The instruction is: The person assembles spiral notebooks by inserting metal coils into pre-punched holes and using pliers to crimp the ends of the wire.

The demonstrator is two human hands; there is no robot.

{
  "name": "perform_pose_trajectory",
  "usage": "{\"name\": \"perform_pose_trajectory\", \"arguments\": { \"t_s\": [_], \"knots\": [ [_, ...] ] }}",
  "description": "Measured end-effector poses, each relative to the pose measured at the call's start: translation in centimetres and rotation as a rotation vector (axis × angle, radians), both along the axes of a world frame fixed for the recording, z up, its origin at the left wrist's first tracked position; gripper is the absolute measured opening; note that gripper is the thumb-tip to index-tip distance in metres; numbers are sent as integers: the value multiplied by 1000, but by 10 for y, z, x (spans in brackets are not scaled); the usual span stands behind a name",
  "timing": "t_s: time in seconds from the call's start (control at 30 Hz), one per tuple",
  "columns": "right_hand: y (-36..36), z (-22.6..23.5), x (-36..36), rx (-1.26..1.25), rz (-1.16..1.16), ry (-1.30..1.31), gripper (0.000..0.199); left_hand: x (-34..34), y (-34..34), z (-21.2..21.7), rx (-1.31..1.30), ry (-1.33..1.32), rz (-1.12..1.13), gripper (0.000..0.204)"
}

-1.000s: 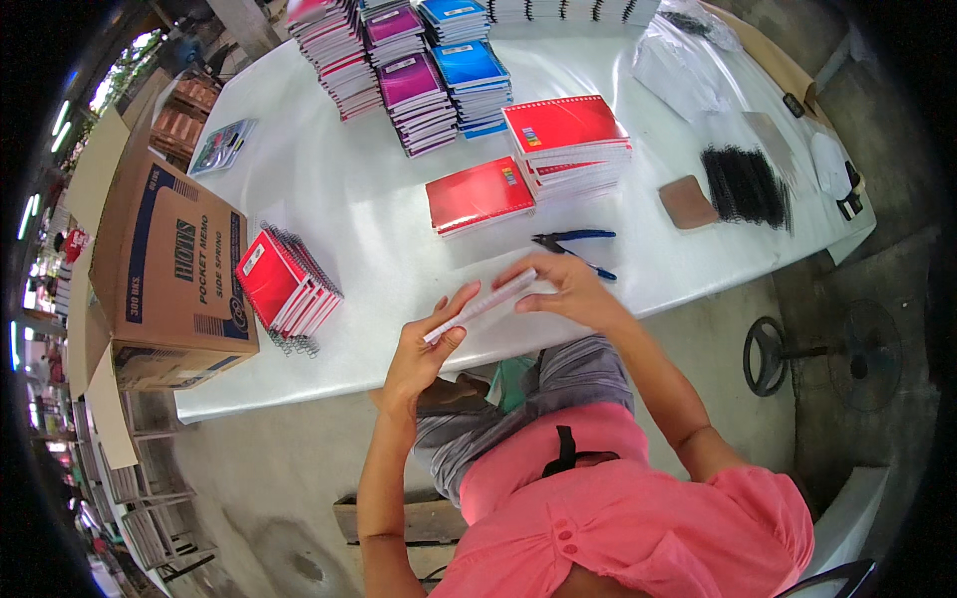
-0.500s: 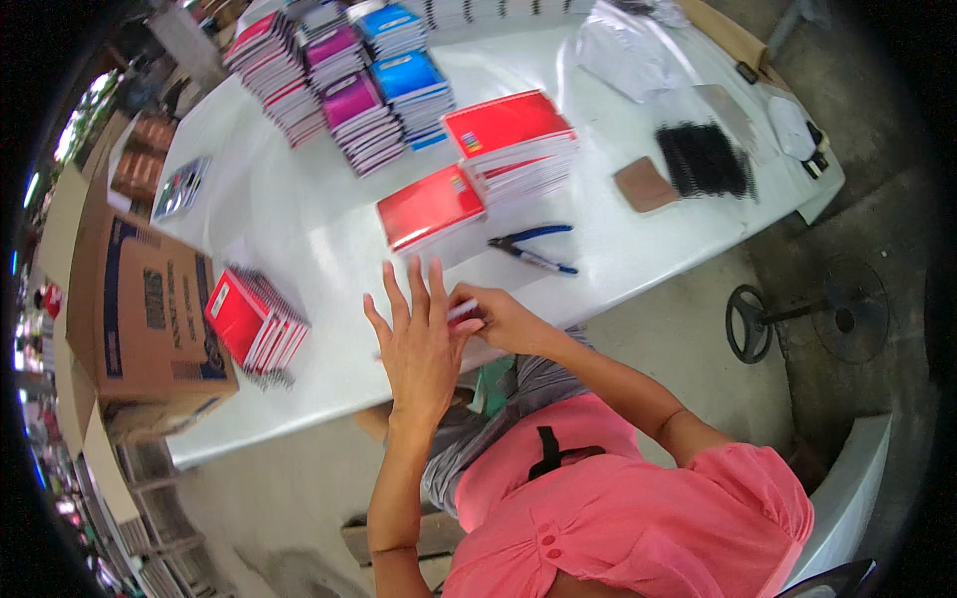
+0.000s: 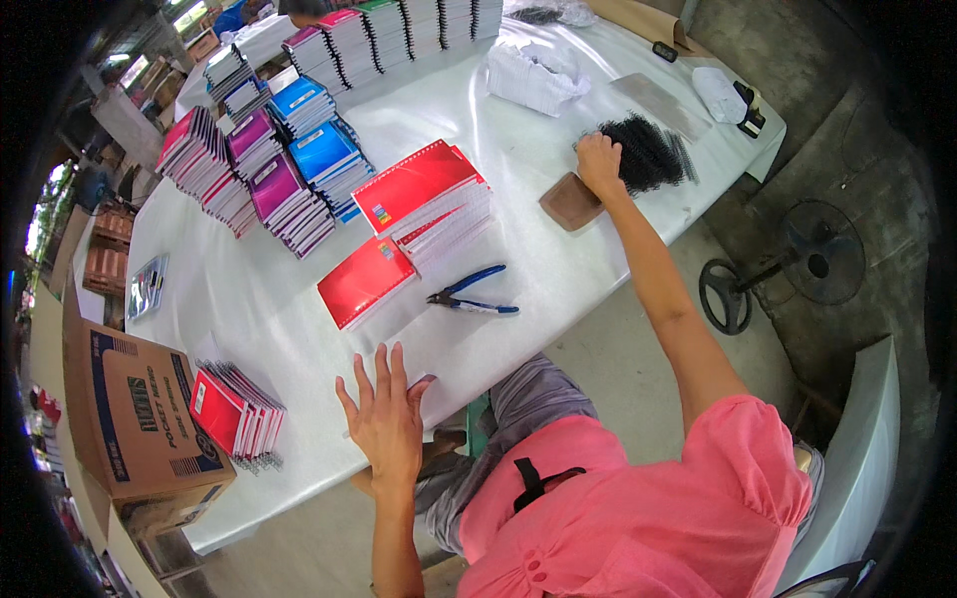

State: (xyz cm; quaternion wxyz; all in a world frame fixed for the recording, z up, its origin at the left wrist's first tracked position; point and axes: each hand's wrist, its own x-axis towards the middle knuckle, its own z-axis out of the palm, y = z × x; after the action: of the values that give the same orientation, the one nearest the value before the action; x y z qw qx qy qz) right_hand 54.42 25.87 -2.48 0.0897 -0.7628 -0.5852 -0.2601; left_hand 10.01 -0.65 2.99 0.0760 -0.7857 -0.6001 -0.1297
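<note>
Table: broad, covered in smooth white point(image 3: 568, 284), its near edge by the left hand point(image 3: 387, 429)
Black coils: heaped point(image 3: 656, 154) at the fingers of the right hand point(image 3: 600, 167)
Brown pad: flat point(image 3: 570, 204), just on the near side of the right hand
Pliers: blue-handled point(image 3: 447, 296), between the two hands
Red stacks: two adjoining, one taller point(image 3: 424, 194), one lower point(image 3: 366, 286), beyond the left hand
Coiled red notebooks: piled point(image 3: 221, 411), left of the left hand
Purple notebooks: stacked point(image 3: 281, 194), far beyond the left hand
White bag: crumpled point(image 3: 538, 82), beyond the right hand
</note>
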Motion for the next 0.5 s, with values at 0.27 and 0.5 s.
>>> {"name": "perform_pose_trajectory", "arguments": {
  "t_s": [0.27,0.5],
  "knots": [
    [3,16,17,-202,138,-63,16,4,2,-1,45,-47,-17,58],
    [-28,57,-6,-2,406,274,16,3,1,-1,45,-60,6,58]
  ]
}}
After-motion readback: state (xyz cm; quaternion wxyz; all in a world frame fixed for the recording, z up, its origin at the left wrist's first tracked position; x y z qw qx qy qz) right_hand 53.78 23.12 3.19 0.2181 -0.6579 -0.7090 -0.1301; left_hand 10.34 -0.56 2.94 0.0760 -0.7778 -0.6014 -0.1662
